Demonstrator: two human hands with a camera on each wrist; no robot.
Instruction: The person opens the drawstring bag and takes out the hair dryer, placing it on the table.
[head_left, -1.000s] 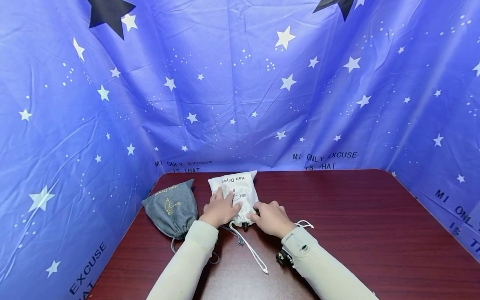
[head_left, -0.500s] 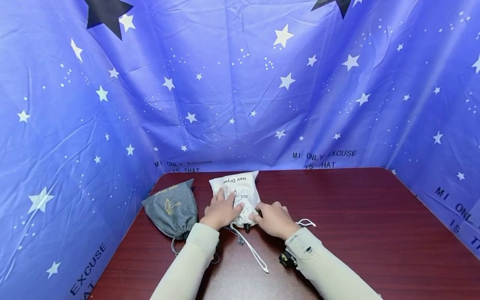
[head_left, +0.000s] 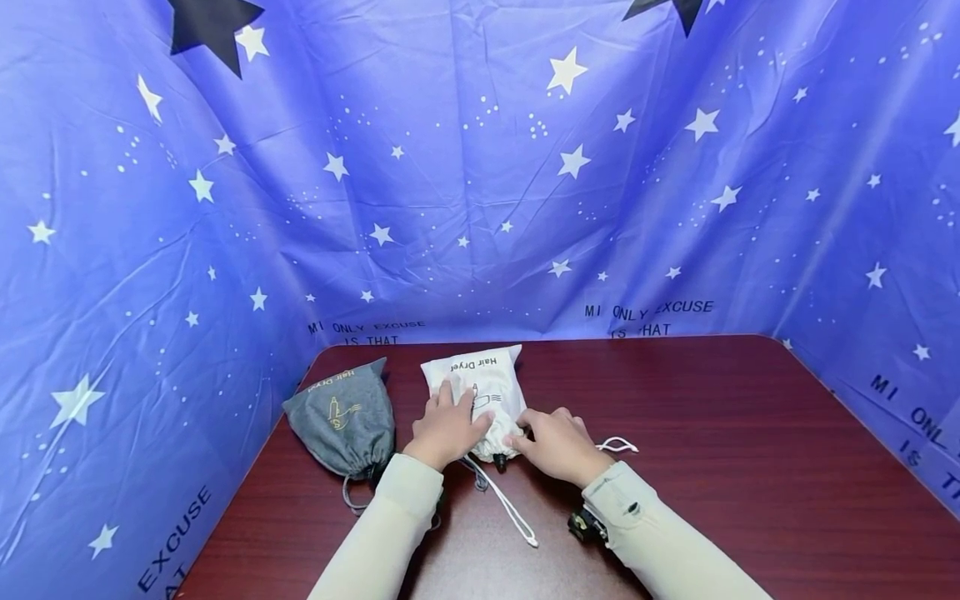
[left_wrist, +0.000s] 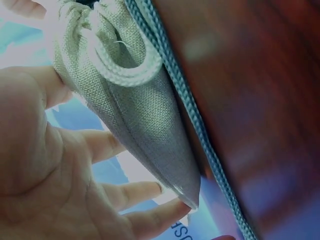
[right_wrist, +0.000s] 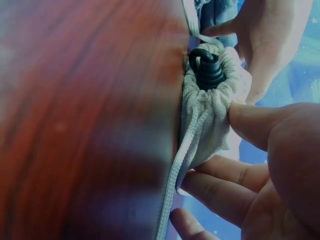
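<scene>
- Left hand [head_left: 444,432]: fingers spread and fairly straight, laid over the left side of the white bag.
- Right hand [head_left: 558,442]: fingers bent, thumb on the gathered mouth; grips the bag's right edge.
- White bag [head_left: 497,396]: flat on the desk, between the hands, near the back edge. Mouth toward the person. Print reads "Hair Dryer" above a small drawing, upside down from the head view.
- Black cord end [right_wrist: 210,70]: ribbed, with a loop, poking out of the puckered mouth.
- White cord [head_left: 510,507]: runs from the mouth toward the person; another white loop [head_left: 617,445] shows past the right wrist.
- Grey bag [head_left: 345,417]: left of the left hand, apart from the white bag, similar print in yellow. Grey cord [head_left: 350,497] by its gathered mouth.
- Sleeves [head_left: 390,521] pale; dark device [head_left: 587,526] under the right cuff.
- Desk [head_left: 697,433]: reddish-brown, wood-grained, glossy.
- Cloth [head_left: 450,192]: blue, starred, hung round back and sides.
</scene>
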